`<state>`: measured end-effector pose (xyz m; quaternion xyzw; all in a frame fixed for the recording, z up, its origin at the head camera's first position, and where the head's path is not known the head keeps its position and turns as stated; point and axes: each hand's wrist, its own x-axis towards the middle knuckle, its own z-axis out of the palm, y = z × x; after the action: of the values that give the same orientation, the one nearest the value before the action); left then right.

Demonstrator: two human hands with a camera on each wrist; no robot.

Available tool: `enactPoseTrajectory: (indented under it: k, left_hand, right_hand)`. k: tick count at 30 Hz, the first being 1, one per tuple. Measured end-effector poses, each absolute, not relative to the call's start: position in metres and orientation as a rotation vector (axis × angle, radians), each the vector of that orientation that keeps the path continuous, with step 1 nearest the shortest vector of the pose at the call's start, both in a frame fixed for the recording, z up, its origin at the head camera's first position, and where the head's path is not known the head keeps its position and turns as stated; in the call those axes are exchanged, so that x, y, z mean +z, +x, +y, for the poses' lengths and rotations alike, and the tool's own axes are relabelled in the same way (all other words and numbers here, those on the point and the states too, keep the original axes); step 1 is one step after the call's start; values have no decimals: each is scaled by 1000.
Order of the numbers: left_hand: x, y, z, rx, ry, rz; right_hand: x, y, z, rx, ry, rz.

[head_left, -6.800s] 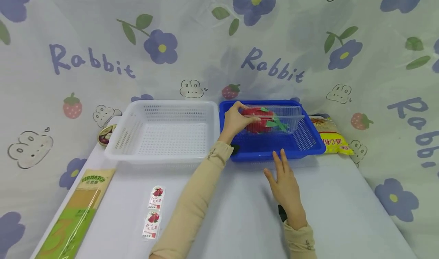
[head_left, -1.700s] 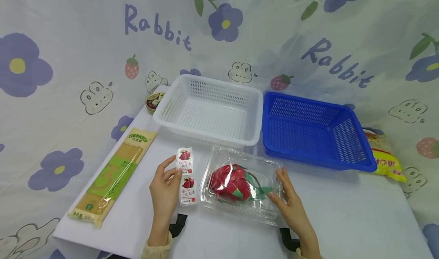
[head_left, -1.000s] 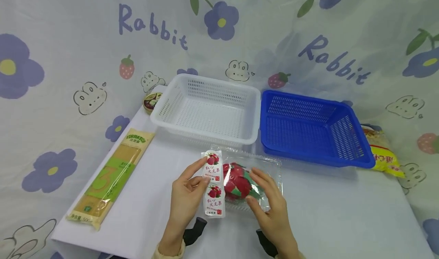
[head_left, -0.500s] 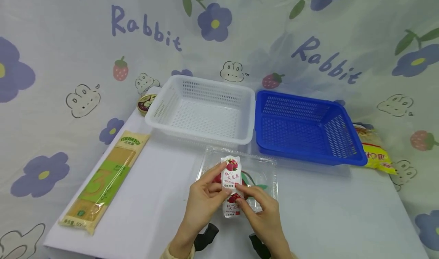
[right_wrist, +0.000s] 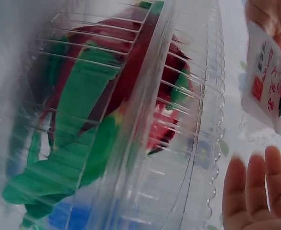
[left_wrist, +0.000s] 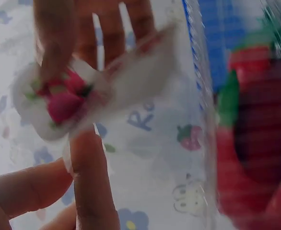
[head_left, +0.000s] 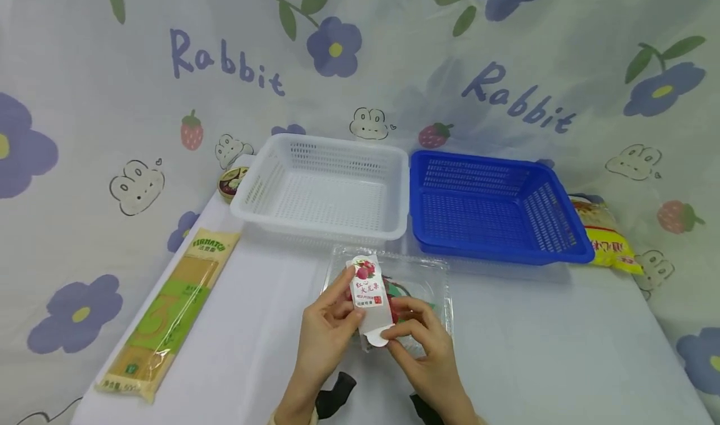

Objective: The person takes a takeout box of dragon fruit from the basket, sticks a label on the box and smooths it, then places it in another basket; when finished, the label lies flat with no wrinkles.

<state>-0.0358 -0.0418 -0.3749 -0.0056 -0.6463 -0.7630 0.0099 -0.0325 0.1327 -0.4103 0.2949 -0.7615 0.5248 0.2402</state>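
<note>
My left hand pinches a strip of dragon fruit stickers by its left edge. The upper label lies flat on its backing; below it the backing is bare. At the bottom, my right hand pinches the lower sticker, which is folded over with its white underside showing. Behind the hands stands a clear plastic clamshell box, its lid closed. A red and green dragon fruit lies inside, seen through the ribbed wall in the right wrist view. The left wrist view is blurred around the labels.
At the back stand a white basket and a blue basket, side by side. A noodle packet lies along the table's left edge. A yellow bag is beside the blue basket, and a round tin beside the white one.
The clamshell box came out of the blue basket onto the table. My left hand brought the sticker strip in front of it. The right hand left the box and peeled up the lower label.
</note>
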Motion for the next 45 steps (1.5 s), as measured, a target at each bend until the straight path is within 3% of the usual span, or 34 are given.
enactPoseTrajectory:
  k: [11,21,29,38,45]
  left_hand:
    - [-389,-50,-66,-2157,213,-2101]
    - [-392,-58,-112,-1956,272,-2425]
    - [-416,-66,-159,-1576,321,-2789]
    - [-441,-72,-161,-1316,411,-3007]
    - [-439,-69,-152,-993,435,-3079]
  right_hand:
    - [-423,-30,145,1541,974,-1971]
    - [-410,-34,159,1702,898,-2090]
    - [-391,-52,192,1729,818,-2376]
    - [-372,-77,204,1618,897,-2608]
    - [-362,-97,197,1617,954,-2824]
